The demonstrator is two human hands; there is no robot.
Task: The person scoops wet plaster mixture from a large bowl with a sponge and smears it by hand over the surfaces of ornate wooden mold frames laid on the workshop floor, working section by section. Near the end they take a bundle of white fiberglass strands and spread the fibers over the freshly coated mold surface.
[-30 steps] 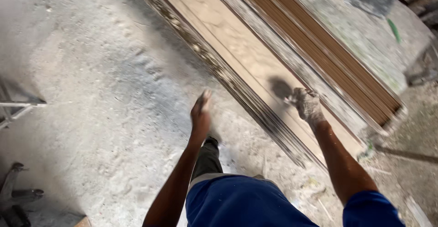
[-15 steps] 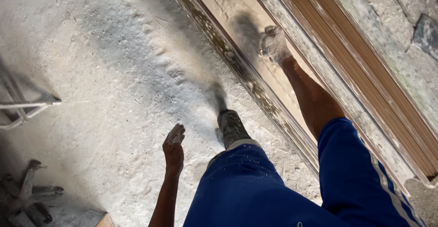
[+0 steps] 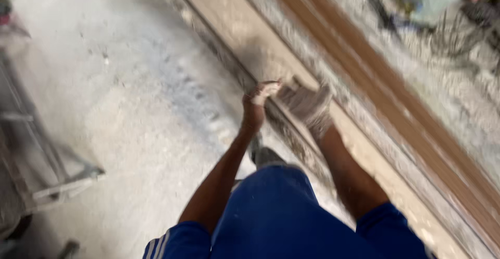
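Our left hand [image 3: 256, 105] hangs over the near edge of the boards [image 3: 333, 113], fingers curled, seemingly holding nothing, though blur leaves that unsure. Our right hand is out of view. A dusty foot [image 3: 307, 105] rests on the stacked boards, which lie diagonally on the floor [image 3: 130, 123]. A slip looks possible: powdery dust coats the flat, long, layered planks, and their edges are rough.

A dusty grey concrete floor [image 3: 120, 134] carries long wooden boards [image 3: 364, 149] stacked flat, running from twelve o'clock toward four. A metal frame [image 3: 47, 170] rests at nine o'clock.
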